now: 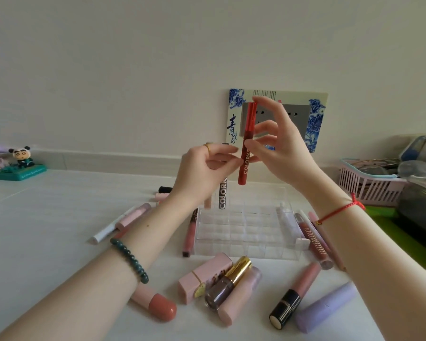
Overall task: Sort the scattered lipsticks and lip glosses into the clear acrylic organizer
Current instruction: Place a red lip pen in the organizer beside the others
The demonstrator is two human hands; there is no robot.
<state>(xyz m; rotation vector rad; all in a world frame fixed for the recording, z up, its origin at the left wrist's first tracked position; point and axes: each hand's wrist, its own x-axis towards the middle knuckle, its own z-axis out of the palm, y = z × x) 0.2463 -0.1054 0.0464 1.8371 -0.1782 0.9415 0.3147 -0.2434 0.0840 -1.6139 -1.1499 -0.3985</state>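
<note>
A red lip gloss tube (246,153) with white lettering is held upright in the air above the clear acrylic organizer (246,239). My left hand (204,168) pinches its lower half from the left. My right hand (278,141) pinches it from the right, with one finger at the cap on top. A dark tube (223,193) with white lettering and a pink one stand in the organizer's back row. Several lipsticks lie loose around the organizer: a pink square one (202,276), a gold-capped one (228,281), a black-based one (293,294), a lilac one (326,308).
A pink basket (369,185) holding glasses and clear lidded boxes stand at the right. A small panda figurine (22,156) on a green base sits at the far left. A blue-and-white wall socket frame (315,119) is behind my hands.
</note>
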